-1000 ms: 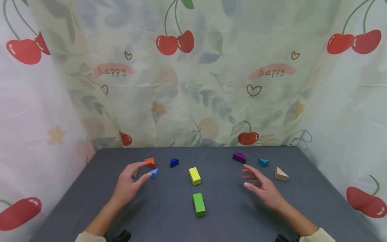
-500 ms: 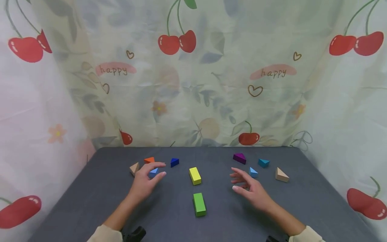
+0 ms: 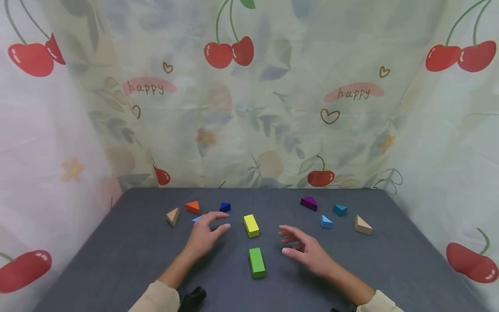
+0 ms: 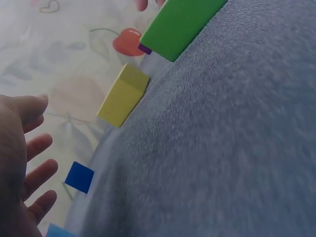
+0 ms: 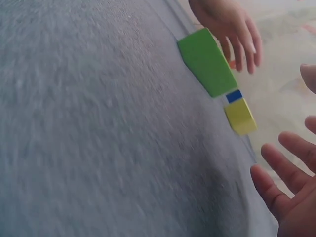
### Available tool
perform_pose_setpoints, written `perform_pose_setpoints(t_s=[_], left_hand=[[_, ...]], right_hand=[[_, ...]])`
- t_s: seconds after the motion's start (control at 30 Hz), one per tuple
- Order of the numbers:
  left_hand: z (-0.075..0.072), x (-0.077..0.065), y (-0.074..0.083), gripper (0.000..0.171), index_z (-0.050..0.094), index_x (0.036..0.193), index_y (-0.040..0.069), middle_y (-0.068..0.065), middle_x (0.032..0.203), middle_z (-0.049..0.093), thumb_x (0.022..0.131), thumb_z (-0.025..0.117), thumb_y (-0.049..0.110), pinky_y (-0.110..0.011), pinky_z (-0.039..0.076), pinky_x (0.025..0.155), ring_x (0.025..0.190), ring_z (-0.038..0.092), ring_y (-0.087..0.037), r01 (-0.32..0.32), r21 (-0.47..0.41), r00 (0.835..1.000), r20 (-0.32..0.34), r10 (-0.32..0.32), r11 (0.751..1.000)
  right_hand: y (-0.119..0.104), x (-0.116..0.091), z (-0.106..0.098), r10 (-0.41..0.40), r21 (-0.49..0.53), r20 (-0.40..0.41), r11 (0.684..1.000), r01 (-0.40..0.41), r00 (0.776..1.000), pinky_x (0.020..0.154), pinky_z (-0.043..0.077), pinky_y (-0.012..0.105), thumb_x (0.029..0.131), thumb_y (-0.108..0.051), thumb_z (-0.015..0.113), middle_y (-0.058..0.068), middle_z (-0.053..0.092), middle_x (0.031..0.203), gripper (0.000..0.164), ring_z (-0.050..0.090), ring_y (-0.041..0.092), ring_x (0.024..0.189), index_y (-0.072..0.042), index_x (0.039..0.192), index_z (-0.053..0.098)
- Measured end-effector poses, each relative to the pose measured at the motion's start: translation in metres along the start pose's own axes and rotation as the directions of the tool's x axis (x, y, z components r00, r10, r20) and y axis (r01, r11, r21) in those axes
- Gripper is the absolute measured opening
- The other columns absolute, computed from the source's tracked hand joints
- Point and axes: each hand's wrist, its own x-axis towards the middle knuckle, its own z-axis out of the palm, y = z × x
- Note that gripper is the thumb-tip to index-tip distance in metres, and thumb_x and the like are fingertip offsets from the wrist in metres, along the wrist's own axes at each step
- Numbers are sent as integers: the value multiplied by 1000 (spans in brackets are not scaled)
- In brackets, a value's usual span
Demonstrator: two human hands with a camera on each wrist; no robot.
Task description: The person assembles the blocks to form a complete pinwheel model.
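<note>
My left hand point(image 3: 206, 236) is held over the grey table, thumb and fingers apart with nothing between them. Just right of its fingertips stands a yellow rectangular block point(image 3: 251, 225), with a longer green block point(image 3: 257, 263) nearer to me. On the other side of both blocks, my right hand point(image 3: 306, 251) hovers with loosely bent fingers and an empty palm. The left hand partly hides a light blue triangular block point(image 3: 196, 219), and a dark blue triangular block point(image 3: 225, 207) lies just beyond its fingers. In the right wrist view, the green block point(image 5: 207, 61) stands between the hands.
At the left lie an orange triangular block point(image 3: 192, 207) and a wooden one point(image 3: 173, 216). Rightward are purple point(image 3: 309, 203), teal point(image 3: 340, 210), light blue point(image 3: 326, 222) and wooden point(image 3: 363, 225) triangular blocks. A printed curtain point(image 3: 265, 108) surrounds the table's back and sides.
Both hands have moved inward toward the yellow and green blocks, the left one rightward and the right one leftward. The left wooden block and right light blue block have come into view. The blocks stay put.
</note>
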Motion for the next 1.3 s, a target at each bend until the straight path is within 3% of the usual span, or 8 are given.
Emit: perform_pose_setpoints(t_s=[0.23, 0.43, 0.6, 0.87, 1.1, 1.3], left_hand=[[15, 8, -1, 38, 66, 123, 15, -3, 125, 62, 88, 74, 28, -52, 43, 96, 117, 55, -26, 21, -22, 999, 44, -20, 1000], [27, 13, -3, 46, 63, 128, 14, -5, 128, 60, 87, 75, 31, -51, 44, 96, 118, 55, -28, 33, -38, 996, 84, -30, 999], [36, 17, -3, 52, 61, 131, 11, -6, 129, 59, 87, 75, 34, -50, 45, 95, 114, 57, -27, 26, -8, 993, 114, -25, 1000], [45, 19, 1, 59, 57, 134, 7, -11, 133, 56, 85, 76, 33, -50, 42, 99, 116, 56, -30, 20, 39, 988, 154, -26, 999], [50, 21, 1, 64, 56, 137, 9, -10, 135, 56, 84, 76, 39, -50, 38, 102, 123, 52, -28, 42, 115, 982, 179, -62, 992], [54, 22, 3, 66, 57, 136, 10, -10, 134, 58, 83, 75, 44, -57, 31, 103, 124, 50, -31, 52, 211, 981, 174, -90, 976]], right_hand=[[-3, 5, 14, -5, 19, 72, 1000, 3, 997, 88, 48, 37, 94, -18, 65, 13, 55, 134, 53, 55, 30, 117, -7, 143, 46], [-6, 8, 21, 25, 19, 133, 999, -28, 991, 86, 49, 34, 93, -23, 67, 10, 53, 137, 55, 52, 29, 119, -9, 143, 47], [-4, 11, 22, 56, -40, 197, 998, -49, 979, 90, 47, 37, 92, -31, 68, 4, 52, 139, 59, 51, 24, 120, -14, 144, 47], [-1, 10, 25, 30, -108, 263, 994, -2, 964, 96, 43, 42, 87, -39, 73, 3, 50, 138, 71, 48, 22, 122, -14, 147, 43], [-3, 10, 27, 59, -156, 269, 988, -17, 961, 99, 39, 48, 83, -48, 73, -3, 51, 136, 76, 46, 18, 120, -22, 148, 43], [-3, 12, 29, 35, -185, 270, 983, 16, 962, 98, 39, 46, 83, -52, 73, -5, 52, 136, 77, 46, 16, 117, -21, 147, 44]])
